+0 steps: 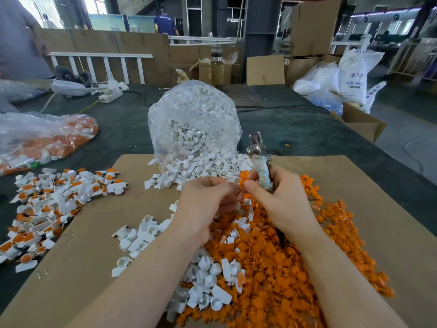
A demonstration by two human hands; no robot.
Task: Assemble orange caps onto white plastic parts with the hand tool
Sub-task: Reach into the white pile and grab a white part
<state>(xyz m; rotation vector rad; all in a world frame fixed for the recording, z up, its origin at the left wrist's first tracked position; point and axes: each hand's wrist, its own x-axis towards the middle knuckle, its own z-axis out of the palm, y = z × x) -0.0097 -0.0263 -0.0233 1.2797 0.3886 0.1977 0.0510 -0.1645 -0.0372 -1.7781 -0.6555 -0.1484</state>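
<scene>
The hand tool [260, 162] stands almost straight up, its shiny metal end pointing up and away toward the far edge of the cardboard sheet [378, 209]. The right hand [281, 204] curls around its wrapped handle and pinches an orange cap [243, 181]. The left hand [208, 202] pinches a white part [233, 179] touching that cap. A clear bag [194, 124] near the far edge spills white parts. Another bag [45, 138], off the left edge, holds orange and white pieces.

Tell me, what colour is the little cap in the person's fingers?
Orange. The cap sits pinched between both hands, seen best in the head view.
</scene>
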